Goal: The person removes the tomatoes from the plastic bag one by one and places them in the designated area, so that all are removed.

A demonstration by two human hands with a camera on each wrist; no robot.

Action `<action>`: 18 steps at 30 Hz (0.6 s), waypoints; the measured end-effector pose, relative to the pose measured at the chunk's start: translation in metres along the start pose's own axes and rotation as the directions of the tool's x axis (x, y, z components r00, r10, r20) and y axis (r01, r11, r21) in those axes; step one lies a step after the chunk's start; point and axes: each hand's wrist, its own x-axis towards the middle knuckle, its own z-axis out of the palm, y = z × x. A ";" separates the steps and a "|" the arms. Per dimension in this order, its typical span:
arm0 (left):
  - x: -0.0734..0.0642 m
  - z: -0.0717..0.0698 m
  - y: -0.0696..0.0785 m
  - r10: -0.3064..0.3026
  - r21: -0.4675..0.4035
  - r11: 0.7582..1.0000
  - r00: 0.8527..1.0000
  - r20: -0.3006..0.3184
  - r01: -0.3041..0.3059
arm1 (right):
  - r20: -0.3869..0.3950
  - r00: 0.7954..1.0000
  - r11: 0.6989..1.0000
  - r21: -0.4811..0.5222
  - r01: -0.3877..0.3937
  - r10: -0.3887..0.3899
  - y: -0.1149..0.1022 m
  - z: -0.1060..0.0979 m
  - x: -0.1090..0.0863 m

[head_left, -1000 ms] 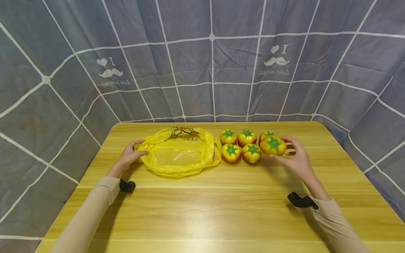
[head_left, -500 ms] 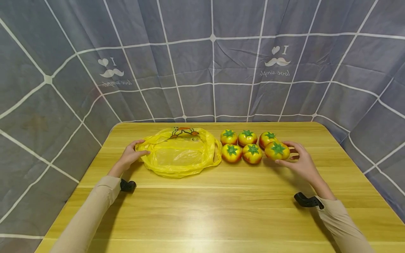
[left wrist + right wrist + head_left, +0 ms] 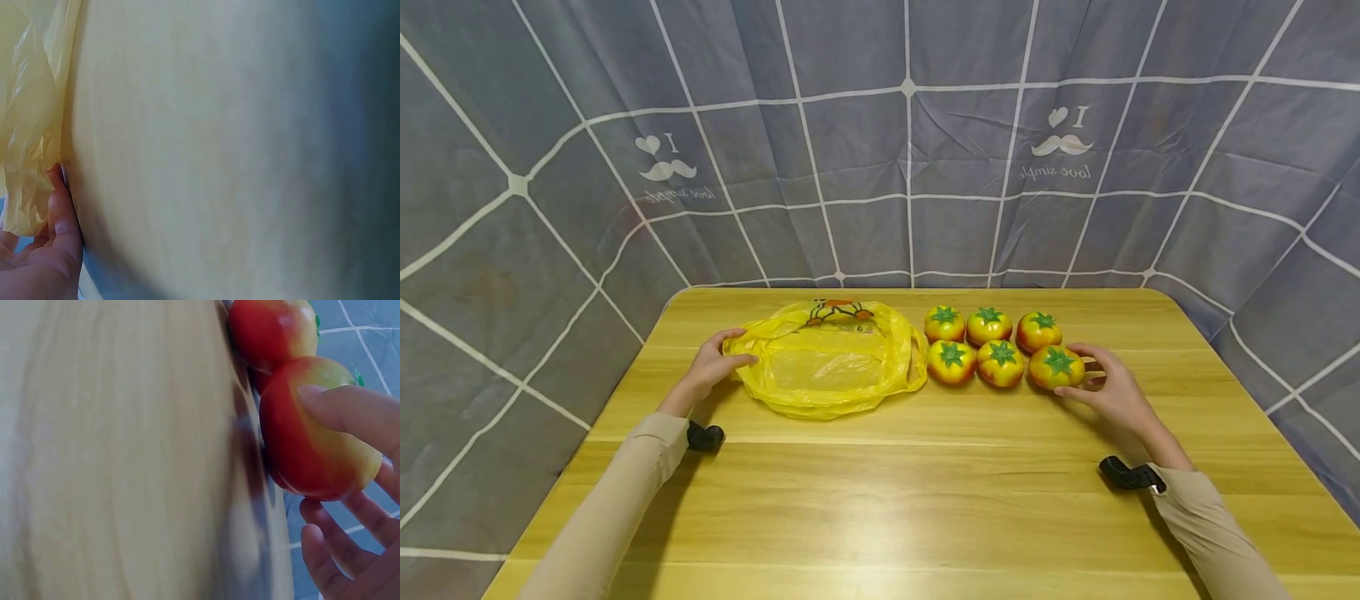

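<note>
A thin yellow plastic bag [image 3: 827, 367] lies spread on the table with its mouth open. My left hand [image 3: 709, 372] pinches the bag's left edge; in the left wrist view, the crumpled film [image 3: 28, 125] sits between thumb and fingers. At the right front end of two rows, a glossy red-yellow toy tomato [image 3: 1056, 367] with a green leaf top is held in my right hand [image 3: 1112, 396]. The right wrist view shows my thumb on the side of this tomato [image 3: 312, 437] and fingertips around its far side; it appears at table level, close to a neighbouring tomato [image 3: 272, 331].
Several more toy tomatoes [image 3: 951, 363] stand between the bag and the held one, in a front and a back row. A grey curtain [image 3: 865, 150] with white lines encloses the wooden table [image 3: 880, 500] at the back and sides.
My right hand has moved slightly right with the tomato and lowered it into line with the front row, uncovering the tomato behind. The left hand and bag stay put.
</note>
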 end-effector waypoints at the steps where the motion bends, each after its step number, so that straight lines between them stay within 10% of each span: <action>1: 0.000 0.000 0.000 0.002 -0.004 1.000 1.000 0.002 -0.002 | 0.004 1.000 1.000 0.004 0.002 -0.002 0.001 0.001 0.001; 18: 0.001 -0.001 0.000 0.017 -0.022 1.000 1.000 0.012 -0.017 | 0.042 0.999 0.999 0.032 -0.009 0.008 0.001 0.005 -0.001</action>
